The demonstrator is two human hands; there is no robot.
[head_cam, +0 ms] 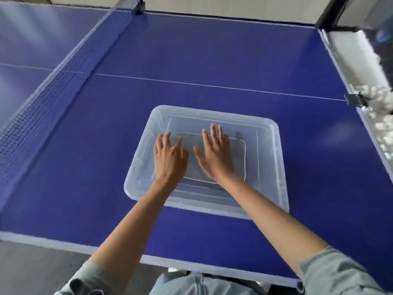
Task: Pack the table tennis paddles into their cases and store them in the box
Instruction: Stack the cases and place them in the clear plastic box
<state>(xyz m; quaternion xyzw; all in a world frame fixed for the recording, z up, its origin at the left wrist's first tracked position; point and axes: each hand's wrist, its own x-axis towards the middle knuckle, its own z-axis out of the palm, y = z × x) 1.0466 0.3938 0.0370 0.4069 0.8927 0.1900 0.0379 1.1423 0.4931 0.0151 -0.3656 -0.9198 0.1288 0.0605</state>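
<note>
A clear plastic box (pixel 274 167) stands on the blue table tennis table, near its front edge. Inside it lies a grey paddle case (pixel 239 160) with a light trim, flat on the bottom. Both my hands reach into the box. My left hand (pixel 169 157) hovers over or touches the case's left part, fingers spread and slightly bent. My right hand (pixel 214 155) lies flat on the middle of the case with straight fingers. No loose paddle shows. Whether more cases lie beneath this one is hidden.
The net (pixel 53 90) runs along the left side of the table (pixel 212 60). At the right edge a clamp (pixel 354 100) holds a blurred white tray or catch net with white balls (pixel 382 126). Grey floor shows at the lower left.
</note>
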